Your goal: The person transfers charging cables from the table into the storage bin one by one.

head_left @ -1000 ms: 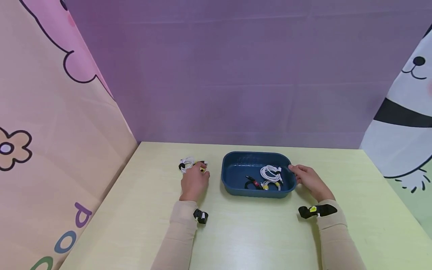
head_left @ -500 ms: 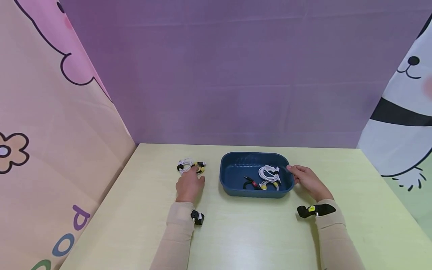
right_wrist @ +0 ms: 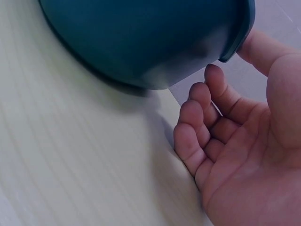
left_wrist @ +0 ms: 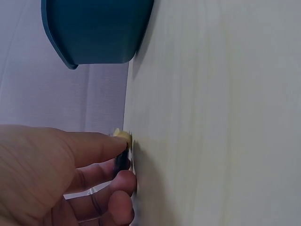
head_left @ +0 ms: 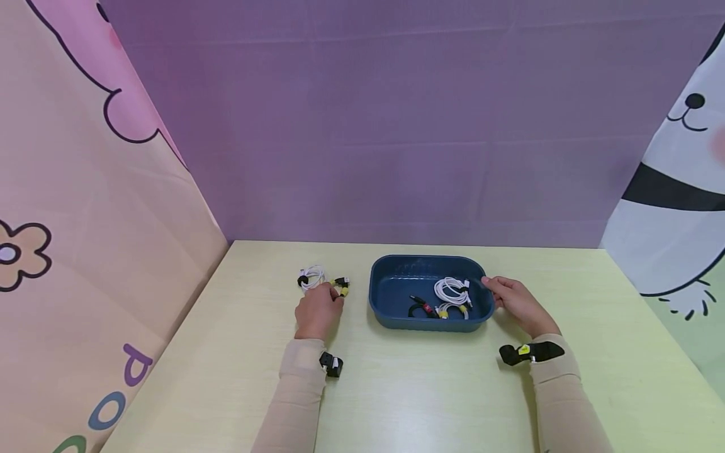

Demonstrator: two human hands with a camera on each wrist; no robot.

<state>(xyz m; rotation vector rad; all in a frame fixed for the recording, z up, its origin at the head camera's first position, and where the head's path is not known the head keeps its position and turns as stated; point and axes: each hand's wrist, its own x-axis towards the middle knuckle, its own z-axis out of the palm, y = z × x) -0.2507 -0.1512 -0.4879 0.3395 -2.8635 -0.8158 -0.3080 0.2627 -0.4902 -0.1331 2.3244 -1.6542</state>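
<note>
My left hand (head_left: 318, 313) pinches a black cable with yellow parts (head_left: 343, 290) at the left of the table. In the left wrist view, the cable's yellow and black piece (left_wrist: 123, 136) sits between thumb and fingers; the rest is hidden. Just beyond the fingers lies a coiled white cable (head_left: 313, 275) with a black tie. My right hand (head_left: 522, 306) holds the right rim of a blue plastic box (head_left: 396, 322), thumb over the edge. Inside the box are a white cable coil (head_left: 451, 290), a black and red cable (head_left: 426, 307) and a white and yellow cable (head_left: 460, 309).
The pale wooden table (head_left: 408, 390) ends at a purple cloth backdrop (head_left: 362, 126). Printed cloth walls stand at the left (head_left: 113, 251) and the right (head_left: 668, 251).
My left hand has drawn back slightly toward me, and its fingers have closed on the yellow and black cable, which has shifted a little right. The right hand stays at the box rim.
</note>
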